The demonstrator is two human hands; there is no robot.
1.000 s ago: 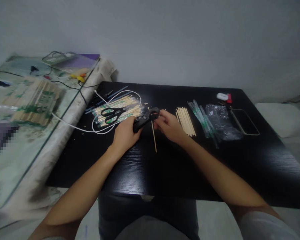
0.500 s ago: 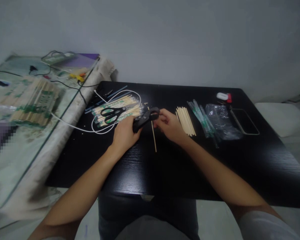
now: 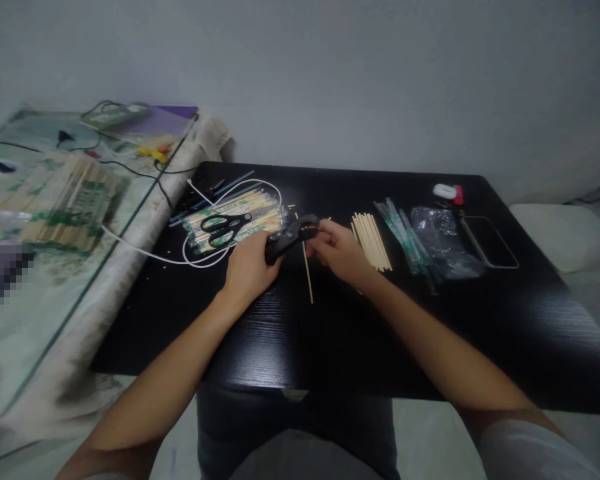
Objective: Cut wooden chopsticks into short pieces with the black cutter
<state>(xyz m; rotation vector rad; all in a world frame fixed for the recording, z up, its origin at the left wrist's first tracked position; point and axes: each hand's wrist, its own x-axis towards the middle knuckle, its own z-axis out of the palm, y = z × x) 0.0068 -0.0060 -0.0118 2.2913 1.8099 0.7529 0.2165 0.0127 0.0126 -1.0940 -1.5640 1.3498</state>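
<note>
My left hand (image 3: 250, 268) is closed around the handles of a black cutting tool (image 3: 290, 238), whose jaws point right toward my right hand. My right hand (image 3: 337, 252) is curled in a pinch at the tool's jaws; what it holds is hidden. A single thin wooden stick (image 3: 307, 270) lies on the black table (image 3: 340, 333) just below and between my hands.
A pile of bare wooden sticks (image 3: 371, 241) lies right of my hands, then green-printed wrappers (image 3: 405, 243), crumpled clear plastic (image 3: 443, 250) and a phone (image 3: 490, 242). Left are wrapped chopsticks (image 3: 237, 217) with black scissors (image 3: 225, 227) and a white cable (image 3: 145, 250). A glass-topped table (image 3: 55, 220) stands at left.
</note>
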